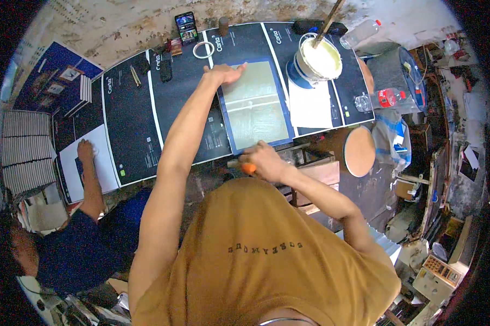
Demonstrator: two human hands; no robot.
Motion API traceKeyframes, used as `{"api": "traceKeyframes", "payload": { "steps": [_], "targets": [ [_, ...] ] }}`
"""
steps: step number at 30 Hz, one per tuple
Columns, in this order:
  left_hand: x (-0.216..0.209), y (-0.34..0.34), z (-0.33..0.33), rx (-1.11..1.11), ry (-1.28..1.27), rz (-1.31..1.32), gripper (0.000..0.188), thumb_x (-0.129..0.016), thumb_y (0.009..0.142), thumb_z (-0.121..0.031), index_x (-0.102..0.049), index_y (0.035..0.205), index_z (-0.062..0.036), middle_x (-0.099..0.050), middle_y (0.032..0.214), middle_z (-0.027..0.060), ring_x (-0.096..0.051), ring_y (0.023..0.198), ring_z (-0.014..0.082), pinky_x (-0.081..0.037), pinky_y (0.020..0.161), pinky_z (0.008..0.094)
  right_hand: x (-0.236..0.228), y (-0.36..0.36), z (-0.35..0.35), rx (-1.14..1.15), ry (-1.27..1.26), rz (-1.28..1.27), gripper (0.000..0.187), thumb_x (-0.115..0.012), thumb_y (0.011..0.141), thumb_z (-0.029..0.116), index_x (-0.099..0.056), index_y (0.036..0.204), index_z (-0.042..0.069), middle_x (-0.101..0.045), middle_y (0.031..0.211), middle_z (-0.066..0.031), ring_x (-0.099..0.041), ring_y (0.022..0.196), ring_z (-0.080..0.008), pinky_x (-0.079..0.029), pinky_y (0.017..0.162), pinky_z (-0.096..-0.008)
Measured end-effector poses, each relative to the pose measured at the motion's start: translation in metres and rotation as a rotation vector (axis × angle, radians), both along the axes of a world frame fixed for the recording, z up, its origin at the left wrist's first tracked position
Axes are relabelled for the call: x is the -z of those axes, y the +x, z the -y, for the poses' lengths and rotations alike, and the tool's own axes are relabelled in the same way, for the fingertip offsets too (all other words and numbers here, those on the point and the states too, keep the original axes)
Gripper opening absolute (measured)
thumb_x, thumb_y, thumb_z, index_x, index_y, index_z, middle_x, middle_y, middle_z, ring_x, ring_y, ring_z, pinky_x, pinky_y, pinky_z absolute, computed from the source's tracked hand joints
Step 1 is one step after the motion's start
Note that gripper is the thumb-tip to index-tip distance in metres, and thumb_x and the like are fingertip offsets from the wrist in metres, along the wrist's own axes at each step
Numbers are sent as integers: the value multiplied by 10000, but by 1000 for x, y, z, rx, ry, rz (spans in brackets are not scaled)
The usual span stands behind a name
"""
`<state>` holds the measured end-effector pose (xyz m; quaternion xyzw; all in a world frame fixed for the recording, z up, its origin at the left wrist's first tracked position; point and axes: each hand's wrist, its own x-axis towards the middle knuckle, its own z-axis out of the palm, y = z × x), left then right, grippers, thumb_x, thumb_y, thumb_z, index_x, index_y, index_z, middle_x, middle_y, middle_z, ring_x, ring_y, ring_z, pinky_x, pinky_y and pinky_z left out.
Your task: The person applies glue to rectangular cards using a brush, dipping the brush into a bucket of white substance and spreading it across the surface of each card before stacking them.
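A dark blue sheet (284, 103) lies before me with two grey-green board panels (255, 122) on it, split by a pale crosswise band. The near panel looks streaked and wet. My left hand (227, 74) reaches to the sheet's far left corner, fingers stretched out and holding nothing. At the near edge, my right hand (266, 161) is closed round a tool with an orange handle (248, 168); its working end is not clear. A bucket of cream-coloured paste (322, 61) stands to the right of the sheet, with a wooden stick (327, 24) in it.
White paper (310, 106) lies by the bucket. A tape roll (203, 50) and phone (187, 28) are at the back. Plastic bottles (389, 98) stand right. At left, a co-worker's hand (86, 150) rests on a white sheet (101, 155), beside stacked books (27, 146).
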<state>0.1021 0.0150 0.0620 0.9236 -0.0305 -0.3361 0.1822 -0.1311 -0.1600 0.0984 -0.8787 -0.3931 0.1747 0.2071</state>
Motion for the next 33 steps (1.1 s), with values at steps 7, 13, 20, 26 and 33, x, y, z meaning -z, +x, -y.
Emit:
{"api": "traceKeyframes", "payload": {
  "steps": [7, 13, 20, 26, 33],
  "targets": [
    [-1, 5, 8, 32, 11, -30, 1000, -164, 899, -811, -406, 1494, -45, -353, 1562, 193, -242, 1484, 390, -31, 1183, 652, 58, 104, 39, 263, 125, 447, 298, -592, 815, 161, -708, 1090, 177, -643, 1049, -73, -596, 1008, -289, -437, 831, -424],
    [13, -6, 9, -4, 41, 51, 890, -176, 936, -748, -448, 1482, -99, -362, 1561, 181, -275, 1475, 379, -45, 1178, 667, 19, 19, 78, -172, -100, 209, 198, -632, 793, 202, -696, 961, 118, -654, 926, -75, -629, 966, -277, -450, 801, -420],
    [9, -4, 21, 50, 73, 56, 812, -192, 964, -693, -433, 1497, -130, -323, 1582, 179, -276, 1475, 378, -66, 1187, 653, -15, 58, 84, 88, 42, 288, 271, -561, 892, 288, -705, 1101, 191, -653, 1117, -45, -604, 1063, -253, -456, 883, -443],
    [22, 3, 19, -3, 60, 59, 871, -170, 948, -734, -433, 1487, -102, -332, 1576, 177, -293, 1462, 402, -122, 1169, 679, 3, 33, 135, -139, -227, 133, 207, -598, 853, 300, -725, 956, 174, -662, 1059, -34, -616, 1043, -220, -492, 795, -412],
    [16, 1, 23, -12, 86, -1, 838, -224, 967, -691, -462, 1465, -61, -300, 1595, 172, -321, 1456, 377, -174, 1174, 646, -10, 28, 157, -54, -277, 237, 224, -553, 901, 268, -708, 1039, 182, -666, 1043, -13, -616, 999, -236, -458, 829, -428]
  ]
}}
